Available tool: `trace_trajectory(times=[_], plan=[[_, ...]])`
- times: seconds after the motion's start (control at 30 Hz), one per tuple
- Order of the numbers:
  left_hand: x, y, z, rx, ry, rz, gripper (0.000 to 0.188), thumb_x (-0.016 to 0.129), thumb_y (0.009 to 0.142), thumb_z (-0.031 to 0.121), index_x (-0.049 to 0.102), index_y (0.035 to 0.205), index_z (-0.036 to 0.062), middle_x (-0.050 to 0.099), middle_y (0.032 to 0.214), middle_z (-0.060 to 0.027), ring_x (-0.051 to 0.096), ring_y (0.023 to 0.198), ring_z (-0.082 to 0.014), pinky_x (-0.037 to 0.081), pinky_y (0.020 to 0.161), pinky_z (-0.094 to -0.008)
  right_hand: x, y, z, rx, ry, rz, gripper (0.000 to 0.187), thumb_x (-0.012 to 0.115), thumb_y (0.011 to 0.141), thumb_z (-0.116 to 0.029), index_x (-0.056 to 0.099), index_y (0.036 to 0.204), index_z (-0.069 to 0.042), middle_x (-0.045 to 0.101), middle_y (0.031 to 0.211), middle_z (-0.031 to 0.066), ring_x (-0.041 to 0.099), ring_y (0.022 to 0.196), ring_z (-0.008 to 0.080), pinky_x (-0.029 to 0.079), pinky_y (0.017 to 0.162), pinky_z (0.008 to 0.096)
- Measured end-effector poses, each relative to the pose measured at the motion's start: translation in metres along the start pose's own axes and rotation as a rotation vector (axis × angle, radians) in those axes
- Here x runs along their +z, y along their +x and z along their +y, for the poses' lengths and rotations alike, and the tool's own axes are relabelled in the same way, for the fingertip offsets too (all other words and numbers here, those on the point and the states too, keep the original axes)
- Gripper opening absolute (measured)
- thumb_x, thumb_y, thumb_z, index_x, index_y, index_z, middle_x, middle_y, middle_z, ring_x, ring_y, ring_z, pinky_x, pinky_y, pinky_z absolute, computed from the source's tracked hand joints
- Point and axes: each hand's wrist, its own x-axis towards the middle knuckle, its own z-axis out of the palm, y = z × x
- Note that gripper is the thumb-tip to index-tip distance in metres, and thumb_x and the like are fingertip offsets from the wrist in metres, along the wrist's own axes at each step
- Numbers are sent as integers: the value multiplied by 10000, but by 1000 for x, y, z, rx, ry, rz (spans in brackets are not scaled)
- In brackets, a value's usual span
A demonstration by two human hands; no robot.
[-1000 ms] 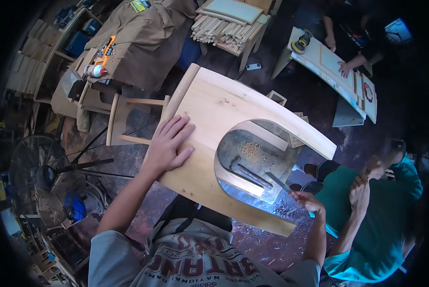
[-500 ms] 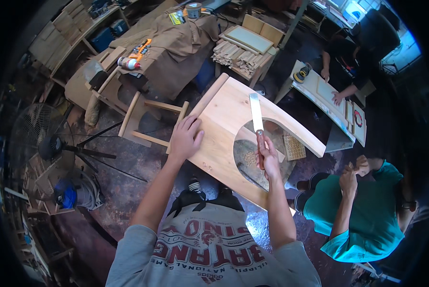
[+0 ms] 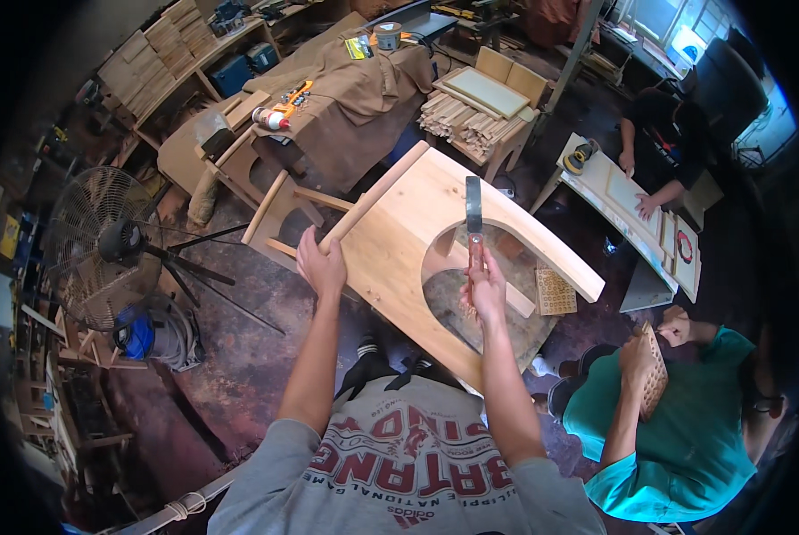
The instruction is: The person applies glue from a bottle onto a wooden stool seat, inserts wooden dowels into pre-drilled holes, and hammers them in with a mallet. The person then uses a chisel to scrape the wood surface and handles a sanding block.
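My right hand is closed round the reddish-brown wooden handle of a flat, square-ended blade tool. It is held over the curved cutout of a pale wooden panel, blade pointing away from me; whether the blade has teeth I cannot tell. A rounded rail runs along the panel's left edge. At that rail's near end, my left hand grips the panel's edge, fingers on the outer side and thumb towards the panel. Below the cutout are wood chips and a board of small round pieces.
A standing fan is on the left. Beyond the panel is a cloth-covered bench with a glue bottle. A wood-strip stack stands farther back. On my right, a person in teal holds a perforated-looking board; another works at a table.
My left hand has moved from the panel's top to its edge at the rail's end. The tool's blade has turned and looks darker. The person in teal now holds a board.
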Motion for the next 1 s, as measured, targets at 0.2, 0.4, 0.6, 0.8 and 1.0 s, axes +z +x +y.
trace_trajectory(times=[0.2,0.4,0.6,0.8,1.0], plan=[[-4,-5,-13,-55,-89,-113,371,630,992,272,674,1300,69,616,1400,-136,530,1342,-323,368,1145,-475,-4,-9,1,-46,-61,6,602,559,1054,-147,355,1620,-134,644,943,72,544,493,114,407,372,253],[-20,5,22,202,54,-101,333,642,997,241,699,1281,76,676,1315,-133,631,1197,-309,484,1026,-425,-36,-35,-14,65,495,-231,587,480,1028,-144,383,1607,-157,658,941,78,472,448,86,305,346,200],[-7,-7,152,-364,-993,-838,349,584,1077,322,743,1179,29,743,1049,-52,672,906,-107,522,754,-274,-43,-83,-27,93,521,-337,631,505,1009,-149,353,1621,-133,658,961,98,492,450,92,327,346,208],[32,-24,160,-243,-1051,-878,416,627,1043,375,724,877,6,652,703,-14,564,595,-108,453,555,-289,-35,-103,-10,-61,226,-248,600,543,1009,-68,410,1594,-99,675,924,78,506,473,75,360,384,213],[-5,-48,148,-138,-713,-735,373,654,1018,303,683,765,31,527,572,1,486,540,-90,401,519,-320,-43,-75,-2,-275,126,139,586,528,1028,-58,419,1602,-102,625,849,24,486,513,67,367,425,222]])
